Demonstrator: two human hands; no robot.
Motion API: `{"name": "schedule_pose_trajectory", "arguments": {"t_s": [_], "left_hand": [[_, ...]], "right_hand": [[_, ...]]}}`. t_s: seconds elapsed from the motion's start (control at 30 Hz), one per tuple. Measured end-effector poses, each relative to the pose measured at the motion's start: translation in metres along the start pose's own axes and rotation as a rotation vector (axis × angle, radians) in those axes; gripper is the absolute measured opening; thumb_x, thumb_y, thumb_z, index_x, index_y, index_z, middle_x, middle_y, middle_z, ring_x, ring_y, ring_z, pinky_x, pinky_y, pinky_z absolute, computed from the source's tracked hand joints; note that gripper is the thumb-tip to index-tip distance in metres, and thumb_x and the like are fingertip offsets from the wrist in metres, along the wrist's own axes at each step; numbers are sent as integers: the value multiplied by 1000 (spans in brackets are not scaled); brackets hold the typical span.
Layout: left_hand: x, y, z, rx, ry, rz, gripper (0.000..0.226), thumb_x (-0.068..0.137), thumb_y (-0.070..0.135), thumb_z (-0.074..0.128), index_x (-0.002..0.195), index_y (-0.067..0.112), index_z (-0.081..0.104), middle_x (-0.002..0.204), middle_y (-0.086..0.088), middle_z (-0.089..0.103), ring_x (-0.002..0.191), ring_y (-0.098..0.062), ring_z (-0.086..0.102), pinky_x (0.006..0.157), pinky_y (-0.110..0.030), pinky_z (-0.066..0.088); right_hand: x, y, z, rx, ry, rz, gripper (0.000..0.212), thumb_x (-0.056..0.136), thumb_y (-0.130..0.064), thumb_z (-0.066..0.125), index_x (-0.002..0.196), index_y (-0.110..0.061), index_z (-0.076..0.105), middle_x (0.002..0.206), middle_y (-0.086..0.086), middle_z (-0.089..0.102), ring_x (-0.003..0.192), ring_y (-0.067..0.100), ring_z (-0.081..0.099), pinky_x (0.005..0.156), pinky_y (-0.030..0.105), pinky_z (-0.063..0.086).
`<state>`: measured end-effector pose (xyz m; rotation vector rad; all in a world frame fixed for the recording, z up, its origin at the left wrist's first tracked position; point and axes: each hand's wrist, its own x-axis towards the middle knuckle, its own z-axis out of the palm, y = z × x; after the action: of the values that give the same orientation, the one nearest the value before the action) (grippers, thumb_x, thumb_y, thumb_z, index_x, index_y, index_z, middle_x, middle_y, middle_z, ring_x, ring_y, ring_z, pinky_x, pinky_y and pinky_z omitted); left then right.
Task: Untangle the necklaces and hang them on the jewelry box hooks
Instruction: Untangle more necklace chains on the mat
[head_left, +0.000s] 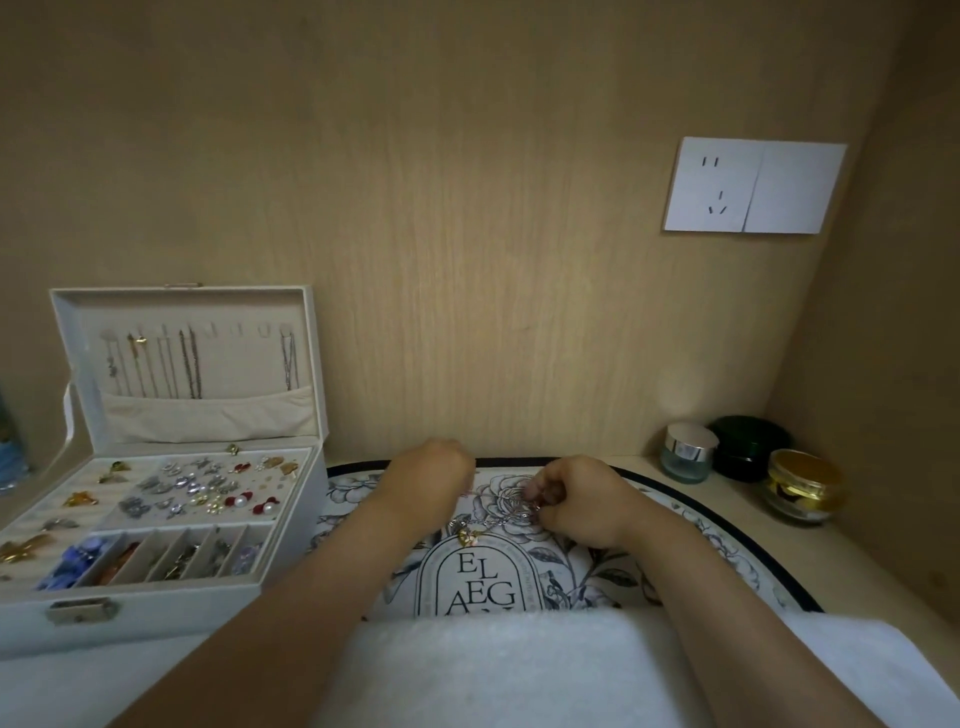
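– Silver chain (498, 515) is pinched in the right hand (576, 506). Its fingertips (535, 491) are curled in and pressed together on the links.
– Left hand?
– The left hand (428, 480) is balled up just beside it, back to camera, fingers hidden. Cannot tell if it grips anything.
– Where does the tangle sit?
– Between the two hands, on the floral mat (358, 493). The gold heart pendant (470, 536) lies on the mat near the left wrist, at the top edge of the arch label (480, 577) printed "EL AEG".
– Anything in the way?
– The white towel (493, 670) covers the mat's near edge, and both forearms cross over it. The left forearm runs close past the right front corner of the jewelry box (156, 584).
– Box state?
– Open, just left of the mat. The lid (182, 301) stands upright against the wood panel (467, 208). The hooks (228, 330) run in a row near its top. Hung chains (188, 371) drop from the left ones, one more from the far right, with their tails behind a fabric pocket (208, 415). The tray holds earrings (208, 491), and divided compartments (176, 558) sit in front. There is a latch (80, 609) on the front wall.
– Right side?
– Three jars in the back corner, well apart from the hands: the silver-lid glass jar (688, 453), the dark green jar (748, 448) and the gold-lid jar (802, 486). The white socket plate (753, 184) is on the panel above them.
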<state>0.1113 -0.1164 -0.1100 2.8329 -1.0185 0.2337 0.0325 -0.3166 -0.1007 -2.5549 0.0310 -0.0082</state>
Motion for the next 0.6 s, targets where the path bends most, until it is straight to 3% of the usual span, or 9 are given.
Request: {"name": "schedule_pose_trajectory", "arguments": {"t_s": [0.1,0.13,0.23,0.3,0.37,0.47,0.6], "left_hand": [[-2,-6,4,-101,71,-143,18,90,-4,50,90,14,48,89,-2,50,80,-18,52,64,-30,45],[-3,-7,2,-254,123,-209,18,95,-2,46,88,15,43,84,-1,49,76,-18,51,59,-27,42],[-3,-11,-10,-717,300,-441,17,105,12,35,96,8,49,78,-5,58,63,-15,51,47,-19,39],[0,-20,-12,-908,429,-614,28,105,20,32,108,5,56,79,-6,61,63,-18,55,53,-26,43],[-1,-25,-13,-1011,535,-687,24,104,21,33,110,10,54,80,-9,62,63,-22,59,56,-33,49],[-8,-23,-16,-924,610,-669,17,104,20,34,101,17,50,82,-13,64,63,-25,65,54,-36,56],[-18,-25,-12,-514,568,-568,17,98,5,41,94,9,57,86,-6,60,76,-21,58,58,-29,42]], "right_hand": [[1,3,-1,-1,46,27,17,85,-11,66,91,-25,72,83,-14,65,77,1,61,62,9,42],[2,5,-1,-11,75,34,15,87,-12,65,94,-24,71,84,-13,63,78,3,59,61,11,42],[2,8,-2,-47,113,71,17,87,-12,62,92,-26,70,89,-7,65,80,7,60,61,14,42],[2,8,-3,-75,118,113,23,85,-7,59,83,-27,71,90,-5,68,79,7,60,61,15,43],[1,9,-4,-133,158,161,19,85,-9,61,83,-25,72,91,-4,69,83,11,62,67,20,48],[1,12,-6,-261,248,250,10,85,-18,67,92,-19,74,95,1,71,88,20,66,78,31,57],[-6,3,-6,-576,300,278,22,87,-25,65,108,-20,71,106,4,64,98,24,60,85,35,54]]}}
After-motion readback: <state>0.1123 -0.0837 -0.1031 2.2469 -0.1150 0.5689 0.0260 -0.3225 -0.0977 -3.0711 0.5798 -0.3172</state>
